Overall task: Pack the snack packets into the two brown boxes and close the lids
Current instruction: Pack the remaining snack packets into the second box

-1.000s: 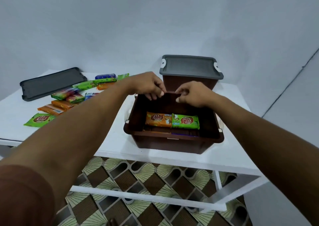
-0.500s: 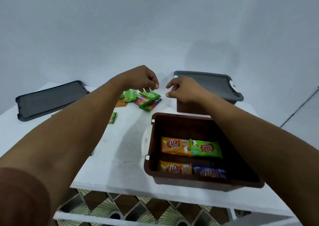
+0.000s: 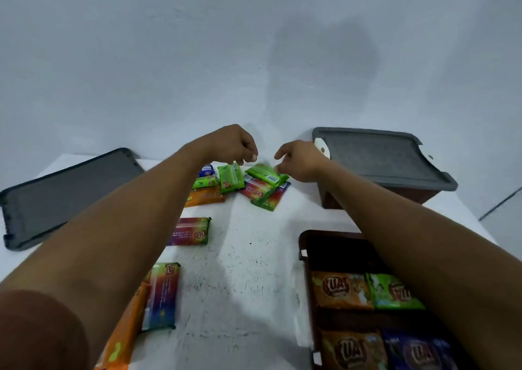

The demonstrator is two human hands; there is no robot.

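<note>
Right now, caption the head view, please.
Left hand and right hand reach toward loose snack packets; near brown box open, far box lidded.

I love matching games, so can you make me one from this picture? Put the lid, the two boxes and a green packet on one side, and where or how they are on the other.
Things:
1. loose grey lid
2. near brown box
3. far brown box
4. green packet

Place or state:
a. lid on
b. on top of the far pile, beside the right hand
c. flat on the table, far left
d. open, packets inside

Pairs: 1-c, 2-d, 3-a, 4-b
</note>
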